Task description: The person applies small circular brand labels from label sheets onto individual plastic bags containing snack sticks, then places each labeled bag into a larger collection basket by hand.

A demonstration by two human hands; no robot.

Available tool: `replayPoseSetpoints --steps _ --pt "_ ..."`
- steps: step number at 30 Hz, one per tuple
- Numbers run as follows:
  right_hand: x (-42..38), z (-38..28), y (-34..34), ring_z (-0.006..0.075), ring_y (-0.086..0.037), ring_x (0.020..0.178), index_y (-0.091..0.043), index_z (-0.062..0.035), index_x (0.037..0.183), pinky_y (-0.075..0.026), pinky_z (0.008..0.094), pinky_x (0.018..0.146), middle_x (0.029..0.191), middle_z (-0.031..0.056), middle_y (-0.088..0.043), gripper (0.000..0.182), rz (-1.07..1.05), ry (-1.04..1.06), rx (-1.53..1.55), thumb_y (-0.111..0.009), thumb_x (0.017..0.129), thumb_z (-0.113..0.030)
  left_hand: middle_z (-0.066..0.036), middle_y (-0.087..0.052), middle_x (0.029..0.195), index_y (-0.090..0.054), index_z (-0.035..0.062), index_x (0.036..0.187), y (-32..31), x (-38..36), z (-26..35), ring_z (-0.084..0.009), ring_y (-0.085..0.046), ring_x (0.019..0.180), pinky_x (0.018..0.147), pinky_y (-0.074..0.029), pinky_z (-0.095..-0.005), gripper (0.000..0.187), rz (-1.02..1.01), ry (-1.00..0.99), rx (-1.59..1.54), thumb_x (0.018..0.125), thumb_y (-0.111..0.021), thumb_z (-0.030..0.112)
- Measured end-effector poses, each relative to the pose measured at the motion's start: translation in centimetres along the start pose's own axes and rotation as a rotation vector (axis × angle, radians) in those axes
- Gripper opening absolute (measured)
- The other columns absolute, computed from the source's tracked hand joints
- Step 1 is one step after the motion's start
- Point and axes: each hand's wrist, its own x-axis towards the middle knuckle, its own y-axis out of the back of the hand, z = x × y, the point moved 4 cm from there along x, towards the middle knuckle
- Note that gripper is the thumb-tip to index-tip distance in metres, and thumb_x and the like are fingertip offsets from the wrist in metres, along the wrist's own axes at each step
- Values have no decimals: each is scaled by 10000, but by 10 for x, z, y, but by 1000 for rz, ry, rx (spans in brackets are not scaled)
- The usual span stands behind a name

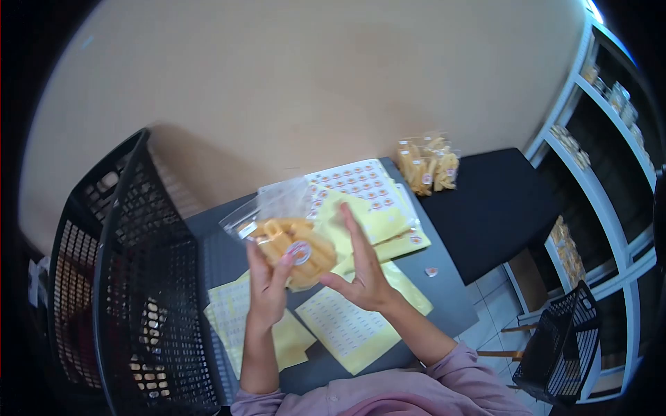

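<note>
A clear plastic bag of pale-yellow, tube-shaped snacks is held up over the grey table. It carries a round sticker on its front and a small white label near the top. My left hand grips the bag's left side, thumb on the front. Beside the bag's right edge is my right hand, fingers stretched out and thumb apart. Below lie a sheet of small printed labels and more yellow-backed sheets. Behind the bag, a sheet of round stickers lies under yellow backing paper.
A tall black plastic basket stands at the left. Filled snack bags sit at the back right, next to a black-covered surface. One loose sticker lies on the table. Farther right are shelves and another black basket.
</note>
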Motion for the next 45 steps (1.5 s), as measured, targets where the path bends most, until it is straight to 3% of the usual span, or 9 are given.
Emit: replayPoseSetpoints --steps 3,9,10,14,18,20,26,40,45 --pt "-12 13 7 251 -514 999 -347 43 1207 -395 322 859 1071 197 -488 675 -311 -398 426 -687 687 -219 -116 -430 1110 -259 1 1203 -17 -7 -1 -161 -436 1030 892 -343 -286 437 -67 83 -79 820 -461 63" --pt "-32 22 53 148 -511 674 -497 26 1041 -426 276 623 756 82 -523 463 -395 -167 159 -700 673 -168 -114 -486 1057 -332 -13 1152 -53 -29 -32 -171 -519 921 796 -424 -288 505 -17 237 109 736 -601 82" --pt "-35 26 60 136 -455 617 -505 21 1035 -397 279 573 718 69 -493 466 -358 -148 225 -708 665 -177 -150 -426 1150 -253 -9 1221 -58 -34 -39 -212 -459 1036 878 -370 -324 652 -13 344 105 740 -622 230" --pt "-46 66 103 115 -458 639 -517 3 1014 -396 250 571 732 51 -465 439 -269 -241 206 -712 663 -174 -198 -181 1325 -14 52 1310 -104 -35 -34 -309 -226 1222 993 -159 -442 925 -123 88 229 722 -482 590" --pt "-31 131 181 140 -523 929 -460 25 1071 -446 253 791 1006 64 -519 402 278 -371 429 -645 718 -32 -211 -183 1333 -74 99 1305 -118 -49 -37 -341 -269 1200 953 -232 -445 821 5 133 202 742 -459 556" --pt "-29 184 218 131 -534 923 -452 38 1090 -441 265 786 993 89 -557 439 373 -333 258 -657 712 -53 -198 -198 1330 -90 98 1302 -121 -59 -42 -324 -287 1191 938 -266 -434 845 70 207 196 721 -461 587" --pt "-32 285 236 142 -574 855 -493 50 1056 -451 259 743 917 114 -601 444 184 -442 13 -689 686 -98 -194 -219 1321 -143 91 1286 -131 -101 -47 -315 -317 1168 895 -324 -415 697 296 283 228 784 -445 469" --pt "-33 299 223 220 -526 985 -358 -2 1231 -414 314 831 1064 155 -536 570 -63 -476 -37 -618 730 -77 -155 -250 1314 -168 83 1277 -105 -168 -46 -265 -364 1132 829 -385 -349 635 788 279 292 830 -399 469" --pt "-34 275 244 243 -509 995 -418 3 1165 -404 317 837 1089 151 -514 486 231 -366 -159 -618 729 -77 -136 -281 1307 -221 105 1266 -86 -172 -35 -238 -372 1121 832 -381 -354 607 784 215 293 828 -405 483"
